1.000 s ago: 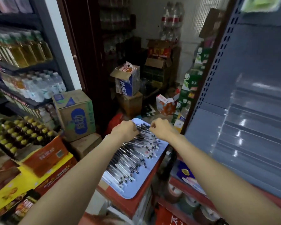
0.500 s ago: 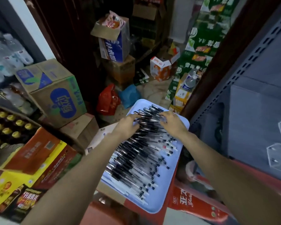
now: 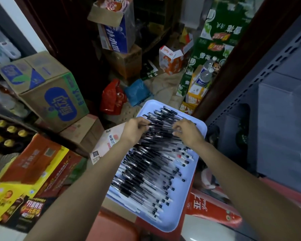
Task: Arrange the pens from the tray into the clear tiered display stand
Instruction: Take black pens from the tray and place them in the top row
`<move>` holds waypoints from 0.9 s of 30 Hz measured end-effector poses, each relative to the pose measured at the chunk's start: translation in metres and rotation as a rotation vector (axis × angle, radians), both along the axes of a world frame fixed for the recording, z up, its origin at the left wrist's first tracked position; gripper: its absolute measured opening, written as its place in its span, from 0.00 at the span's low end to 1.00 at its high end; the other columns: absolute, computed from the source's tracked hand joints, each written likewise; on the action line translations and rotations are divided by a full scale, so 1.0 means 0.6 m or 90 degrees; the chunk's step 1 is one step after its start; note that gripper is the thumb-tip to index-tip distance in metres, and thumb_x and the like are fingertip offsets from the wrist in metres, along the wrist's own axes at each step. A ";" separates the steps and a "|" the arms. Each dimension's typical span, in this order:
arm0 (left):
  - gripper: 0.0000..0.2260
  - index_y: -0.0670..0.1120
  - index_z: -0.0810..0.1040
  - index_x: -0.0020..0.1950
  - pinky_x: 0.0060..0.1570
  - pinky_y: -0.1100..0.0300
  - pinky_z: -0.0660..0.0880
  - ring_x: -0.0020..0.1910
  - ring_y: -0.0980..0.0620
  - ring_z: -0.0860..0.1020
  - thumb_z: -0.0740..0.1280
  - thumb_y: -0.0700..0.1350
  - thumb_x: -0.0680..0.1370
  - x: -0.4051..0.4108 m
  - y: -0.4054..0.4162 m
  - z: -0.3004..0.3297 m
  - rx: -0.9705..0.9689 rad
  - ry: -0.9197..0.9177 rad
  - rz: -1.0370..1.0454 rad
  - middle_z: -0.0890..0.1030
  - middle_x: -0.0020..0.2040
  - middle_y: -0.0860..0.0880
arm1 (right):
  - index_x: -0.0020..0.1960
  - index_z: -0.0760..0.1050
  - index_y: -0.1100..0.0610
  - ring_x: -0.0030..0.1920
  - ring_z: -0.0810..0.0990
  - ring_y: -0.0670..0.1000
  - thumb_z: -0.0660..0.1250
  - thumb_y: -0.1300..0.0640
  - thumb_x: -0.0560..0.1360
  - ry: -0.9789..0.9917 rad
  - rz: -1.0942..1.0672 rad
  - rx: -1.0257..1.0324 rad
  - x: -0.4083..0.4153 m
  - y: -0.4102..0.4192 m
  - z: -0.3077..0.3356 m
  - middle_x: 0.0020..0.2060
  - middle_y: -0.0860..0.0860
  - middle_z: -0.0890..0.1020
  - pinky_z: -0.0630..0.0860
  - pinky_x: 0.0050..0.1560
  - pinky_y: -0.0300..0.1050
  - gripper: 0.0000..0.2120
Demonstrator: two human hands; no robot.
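Head view looks down on a pale blue tray [image 3: 176, 221] heaped with black-capped clear pens [image 3: 146, 164]. At the tray's far end, my left hand [image 3: 134, 130] curls its fingers over the pile and pinches a pen or two; my right hand [image 3: 188, 131], opposite it, curls likewise onto pens. I judge the pile loose and crossed, so lifting a bunch could drag neighbours off the tray's edge. Near the tray's right side stands a grey shelf unit [image 3: 276, 119]; I cannot make out the clear display stand for certain, so carrying pens there blind risks spills.
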State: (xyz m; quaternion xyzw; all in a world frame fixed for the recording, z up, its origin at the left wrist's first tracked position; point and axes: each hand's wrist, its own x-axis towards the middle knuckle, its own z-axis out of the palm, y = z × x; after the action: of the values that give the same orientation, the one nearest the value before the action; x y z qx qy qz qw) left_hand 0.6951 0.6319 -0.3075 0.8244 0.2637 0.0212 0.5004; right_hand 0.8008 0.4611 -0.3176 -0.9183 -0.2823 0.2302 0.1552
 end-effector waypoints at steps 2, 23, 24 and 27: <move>0.06 0.39 0.80 0.51 0.43 0.69 0.73 0.41 0.53 0.78 0.68 0.36 0.75 -0.002 0.003 -0.003 -0.063 -0.007 0.018 0.80 0.42 0.45 | 0.53 0.76 0.61 0.53 0.76 0.59 0.65 0.61 0.78 0.007 0.000 0.001 -0.002 -0.002 0.003 0.54 0.59 0.77 0.74 0.57 0.54 0.06; 0.04 0.42 0.76 0.48 0.37 0.69 0.77 0.38 0.57 0.82 0.64 0.42 0.79 -0.022 -0.003 0.149 -0.364 -0.324 0.231 0.81 0.41 0.48 | 0.69 0.65 0.61 0.44 0.78 0.52 0.56 0.66 0.81 0.118 -0.263 0.329 -0.057 -0.031 0.187 0.54 0.58 0.75 0.77 0.51 0.49 0.17; 0.06 0.40 0.77 0.51 0.38 0.70 0.76 0.39 0.55 0.82 0.64 0.42 0.79 -0.015 -0.010 0.165 -0.331 -0.333 0.217 0.81 0.42 0.47 | 0.67 0.68 0.61 0.44 0.78 0.50 0.56 0.65 0.81 0.113 -0.278 0.362 -0.060 -0.039 0.205 0.54 0.57 0.76 0.77 0.51 0.48 0.15; 0.09 0.40 0.77 0.58 0.40 0.65 0.79 0.38 0.53 0.82 0.61 0.40 0.80 0.009 -0.039 0.211 -0.292 -0.361 0.170 0.80 0.41 0.47 | 0.52 0.75 0.58 0.43 0.78 0.42 0.61 0.64 0.79 0.117 -0.320 0.481 -0.065 -0.069 0.262 0.48 0.51 0.80 0.75 0.48 0.42 0.05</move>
State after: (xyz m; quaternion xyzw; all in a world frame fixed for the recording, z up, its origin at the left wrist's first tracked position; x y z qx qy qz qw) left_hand 0.7008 0.6087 -0.1809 0.6107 0.2178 0.2538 0.7177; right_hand 0.7618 0.4199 -0.1603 -0.8130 -0.0998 0.1467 0.5545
